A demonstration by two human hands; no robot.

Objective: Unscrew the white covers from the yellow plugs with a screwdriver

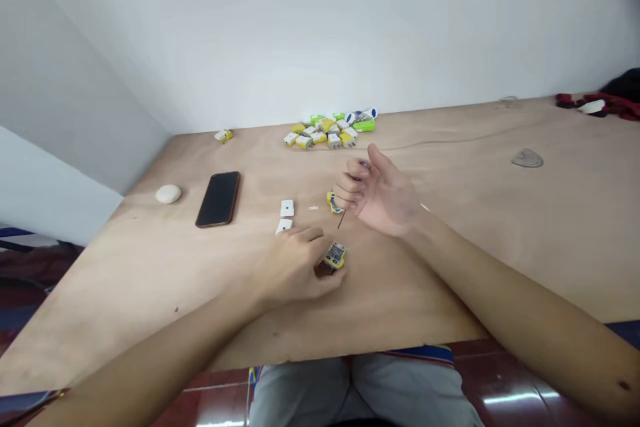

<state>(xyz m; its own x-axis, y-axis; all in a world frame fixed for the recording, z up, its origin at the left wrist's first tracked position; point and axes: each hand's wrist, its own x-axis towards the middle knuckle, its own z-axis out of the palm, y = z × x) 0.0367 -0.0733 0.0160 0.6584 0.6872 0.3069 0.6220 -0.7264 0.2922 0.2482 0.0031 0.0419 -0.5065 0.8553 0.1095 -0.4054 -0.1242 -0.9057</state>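
My left hand [297, 260] is closed near the front of the table, its thumb and fingers around a small yellow-and-grey plug adapter [336, 254] with an inner face showing. Just right of and above it, my right hand [373, 197] is raised with the palm turned up and fingers curled round a screwdriver [341, 219]. Its thin dark shaft points down toward the table, and most of the handle is hidden by the fingers. Partly behind those fingertips lies another yellow adapter part [333, 202]. Two white covers [287, 207] and a small pale strip [313, 208] lie beyond my left hand.
Against the wall is a pile of yellow, white and green plug adapters [327, 132]. One separate adapter [225, 136] sits back left. A phone [219, 199] and a white rounded object [169, 194] lie left. A grey flat piece [527, 159] and dark red cloth [613, 107] are right.
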